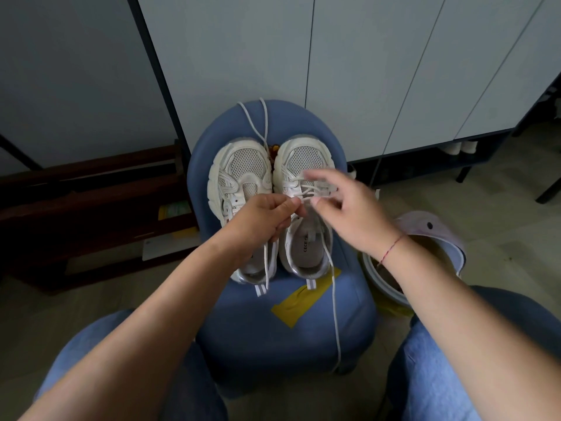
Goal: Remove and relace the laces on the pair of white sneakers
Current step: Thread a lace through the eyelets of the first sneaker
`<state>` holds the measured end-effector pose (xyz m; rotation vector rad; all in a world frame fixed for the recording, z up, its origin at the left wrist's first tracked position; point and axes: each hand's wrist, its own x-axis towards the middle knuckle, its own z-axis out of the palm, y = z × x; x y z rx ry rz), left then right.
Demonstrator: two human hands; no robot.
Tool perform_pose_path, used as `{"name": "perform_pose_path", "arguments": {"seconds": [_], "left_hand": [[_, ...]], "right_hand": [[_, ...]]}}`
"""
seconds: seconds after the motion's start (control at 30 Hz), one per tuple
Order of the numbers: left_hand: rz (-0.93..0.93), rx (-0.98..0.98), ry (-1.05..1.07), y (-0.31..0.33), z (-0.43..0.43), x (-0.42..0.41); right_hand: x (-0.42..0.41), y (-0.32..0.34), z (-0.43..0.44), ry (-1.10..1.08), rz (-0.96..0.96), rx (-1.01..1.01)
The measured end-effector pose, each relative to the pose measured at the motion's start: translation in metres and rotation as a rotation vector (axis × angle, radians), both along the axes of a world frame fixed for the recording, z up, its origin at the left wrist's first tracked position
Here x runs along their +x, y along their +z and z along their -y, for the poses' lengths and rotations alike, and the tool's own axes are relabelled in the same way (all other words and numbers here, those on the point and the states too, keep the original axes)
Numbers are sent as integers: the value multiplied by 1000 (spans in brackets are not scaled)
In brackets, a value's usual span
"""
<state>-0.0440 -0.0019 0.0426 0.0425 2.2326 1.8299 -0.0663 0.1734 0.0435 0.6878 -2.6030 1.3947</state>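
Observation:
Two white sneakers stand side by side on a blue stool [303, 323], toes pointing away from me. The left sneaker [239, 171] has bare eyelets, and a loose white lace [258, 123] trails from between the toes over the stool's far edge. The right sneaker [303, 165] has lace crossings over its tongue. My left hand [264, 217] pinches that lace beside the right sneaker's tongue. My right hand [349, 208], blurred, hovers over the right sneaker's eyelets with fingers spread. One lace end [335, 323] hangs down over the stool's front.
Yellow tape [303, 299] is stuck on the stool seat. A lilac and white bin [425, 232] stands at the right of the stool. Grey cabinet doors [364, 56] rise behind, a dark wooden rack [91, 192] lies at the left. My jeans-clad knees [455, 360] frame the stool.

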Motion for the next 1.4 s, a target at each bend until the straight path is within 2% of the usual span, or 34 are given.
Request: {"name": "perform_pose_path", "arguments": {"seconds": [0.07,0.17,0.4,0.63,0.73,0.77,0.83,0.9,0.97,1.1,1.27,1.4], "left_hand": [[-3,18,-2,-1,-2,0],[-4,-7,-4,-3,1,-2],[5,-23,-12,-2,8,-4],[52,13,-100,0,14,-3],[45,117,-17,-2,10,-3],[38,137,7,-2,9,-3],[20,114,7,-3,7,-2],[2,91,-21,-2,4,-1],[-17,105,-16,-1,0,0],[-26,96,12,-1,2,-2],[34,125,-105,1,-1,-1],[35,260,71,1,-4,-6]], "right_hand": [[4,-3,7,88,32,53],[-3,-6,0,5,-39,59],[-28,-5,-39,-495,41,-195],[-42,-14,-53,-707,175,-421],[-42,-14,-49,-781,121,-302],[-37,-11,-42,-735,67,-246],[-23,-4,-25,-466,-15,-135],[-8,-1,-7,-132,68,-33],[-1,-5,3,28,180,15],[-8,-9,-1,-17,121,6],[-21,-14,-6,-155,60,-61],[-16,-17,3,-416,-44,-94]]}}
